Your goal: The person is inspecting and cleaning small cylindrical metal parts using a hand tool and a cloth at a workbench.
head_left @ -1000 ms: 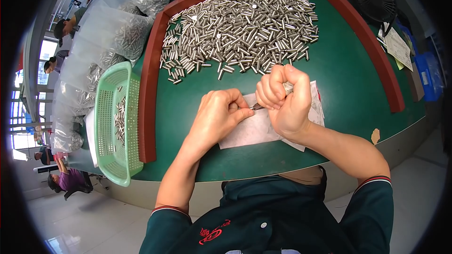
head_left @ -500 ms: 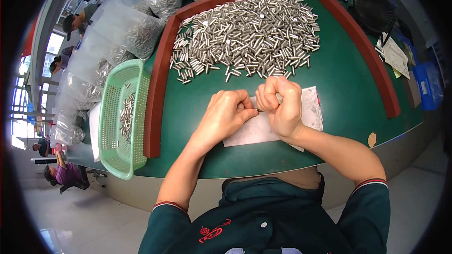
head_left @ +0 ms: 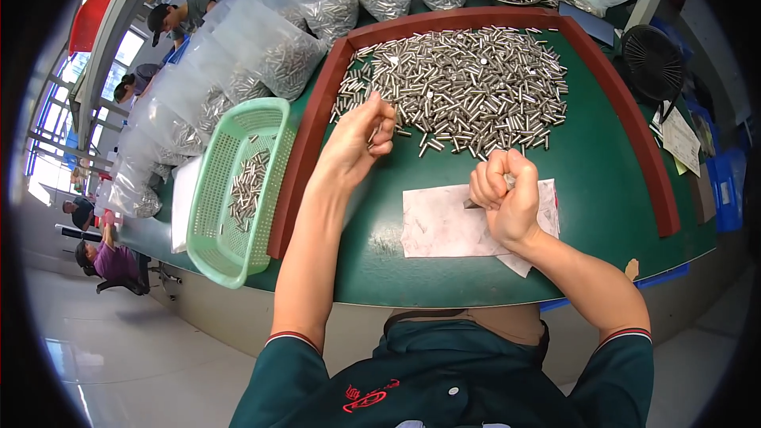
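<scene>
Left grip [head_left: 361,139] pinches pin; basket [head_left: 208,214] holds pins [head_left: 247,188].

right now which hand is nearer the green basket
Left. The left hand is raised just right of the green basket, over the red-brown tray edge. The right hand is farther right, over the white paper.

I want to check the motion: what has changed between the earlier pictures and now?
The left hand left the right hand and moved up and to the left, to the near edge of the pile of metal pins; it pinches one pin. The right hand stayed closed over the white paper, gripping a small tool. The green basket kept its place.
</scene>
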{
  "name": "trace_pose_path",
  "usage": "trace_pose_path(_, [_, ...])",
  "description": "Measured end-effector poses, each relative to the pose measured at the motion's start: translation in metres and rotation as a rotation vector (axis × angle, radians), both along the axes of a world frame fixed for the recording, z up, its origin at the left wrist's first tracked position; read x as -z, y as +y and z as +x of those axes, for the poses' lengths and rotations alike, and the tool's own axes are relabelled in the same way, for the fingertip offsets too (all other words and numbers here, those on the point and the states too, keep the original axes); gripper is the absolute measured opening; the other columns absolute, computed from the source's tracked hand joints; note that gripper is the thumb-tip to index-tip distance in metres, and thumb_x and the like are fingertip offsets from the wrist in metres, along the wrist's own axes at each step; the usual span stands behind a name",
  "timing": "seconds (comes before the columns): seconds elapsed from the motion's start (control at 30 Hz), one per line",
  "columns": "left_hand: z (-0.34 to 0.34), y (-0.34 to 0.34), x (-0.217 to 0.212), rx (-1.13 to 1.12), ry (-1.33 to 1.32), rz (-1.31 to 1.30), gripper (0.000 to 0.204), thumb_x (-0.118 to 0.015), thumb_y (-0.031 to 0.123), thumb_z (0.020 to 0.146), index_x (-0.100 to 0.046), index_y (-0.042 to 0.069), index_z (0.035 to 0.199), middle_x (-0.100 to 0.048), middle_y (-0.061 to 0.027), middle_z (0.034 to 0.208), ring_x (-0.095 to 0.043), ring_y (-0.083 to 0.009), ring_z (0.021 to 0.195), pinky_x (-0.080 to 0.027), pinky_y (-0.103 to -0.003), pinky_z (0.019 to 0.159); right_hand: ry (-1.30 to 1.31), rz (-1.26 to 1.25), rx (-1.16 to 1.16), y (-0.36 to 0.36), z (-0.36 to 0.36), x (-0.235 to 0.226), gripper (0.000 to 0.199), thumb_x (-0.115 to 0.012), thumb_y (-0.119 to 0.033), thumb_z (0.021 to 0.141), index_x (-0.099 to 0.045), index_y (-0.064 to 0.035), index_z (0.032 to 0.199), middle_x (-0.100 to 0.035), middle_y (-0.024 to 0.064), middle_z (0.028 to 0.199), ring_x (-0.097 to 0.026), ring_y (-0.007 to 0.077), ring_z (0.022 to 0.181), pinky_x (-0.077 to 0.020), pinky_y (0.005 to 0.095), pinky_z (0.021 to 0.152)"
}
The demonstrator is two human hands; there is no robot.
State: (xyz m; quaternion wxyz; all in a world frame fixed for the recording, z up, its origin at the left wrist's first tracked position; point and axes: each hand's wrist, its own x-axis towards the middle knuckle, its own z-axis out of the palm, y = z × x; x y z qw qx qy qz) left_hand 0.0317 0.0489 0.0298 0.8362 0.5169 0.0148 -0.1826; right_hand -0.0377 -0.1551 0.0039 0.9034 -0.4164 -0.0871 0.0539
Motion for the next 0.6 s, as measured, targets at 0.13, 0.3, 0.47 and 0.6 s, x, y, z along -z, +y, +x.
trace_pose_path(0.13, [0.0, -0.008, 0.016, -0.174, -0.492, 0.915, 0.013, -0.062, 0.013, 0.076, -0.059, 0.0, 0.079, -0.039, 0.0051, 0.053, -0.034, -0.0032, 0.049, -0.027, -0.02, 0.046, 0.041, 0.039, -0.003, -0.002, 0.003, 0.0, 0.038, -0.027, -0.024, 0.086, -0.027, -0.009, 0.051, -0.024, -0.0009, 0.042, -0.018, 0.0077, 0.039, -0.0176, 0.0237, 0.039])
trace_pose_path(0.3, [-0.005, -0.015, 0.023, -0.174, -0.93, 1.337, 0.009, -0.061, 0.006, 0.071, -0.059, 0.001, 0.078, -0.052, -0.0137, 0.057, -0.051, -0.0218, 0.049, -0.04, -0.031, 0.05, 0.058, 0.035, 0.002, -0.001, 0.002, -0.001, 0.037, -0.028, -0.023, 0.085, -0.027, -0.0092, 0.051, -0.024, -0.0013, 0.042, -0.018, 0.0077, 0.039, -0.0177, 0.0236, 0.039])
trace_pose_path(0.47, [-0.015, -0.017, 0.022, -0.134, -0.853, 1.423, 0.01, -0.06, 0.008, 0.072, -0.055, -0.001, 0.071, -0.045, -0.01, 0.051, -0.044, -0.0181, 0.044, -0.035, -0.031, 0.045, 0.04, 0.047, -0.003, -0.001, 0.003, 0.001, 0.033, -0.029, -0.02, 0.083, -0.027, -0.0086, 0.052, -0.025, -0.0009, 0.042, -0.019, 0.0076, 0.039, -0.0176, 0.023, 0.039])
trace_pose_path(0.6, [-0.049, -0.05, 0.001, 0.207, -0.564, 1.071, 0.011, -0.059, 0.007, 0.07, -0.054, -0.002, 0.068, -0.026, 0.001, 0.046, -0.026, -0.0057, 0.044, -0.024, -0.026, 0.041, 0.062, 0.067, -0.007, -0.003, 0.003, -0.001, 0.034, -0.03, -0.021, 0.084, -0.028, -0.0084, 0.052, -0.026, -0.0009, 0.043, -0.021, 0.0073, 0.039, -0.0186, 0.0229, 0.039])
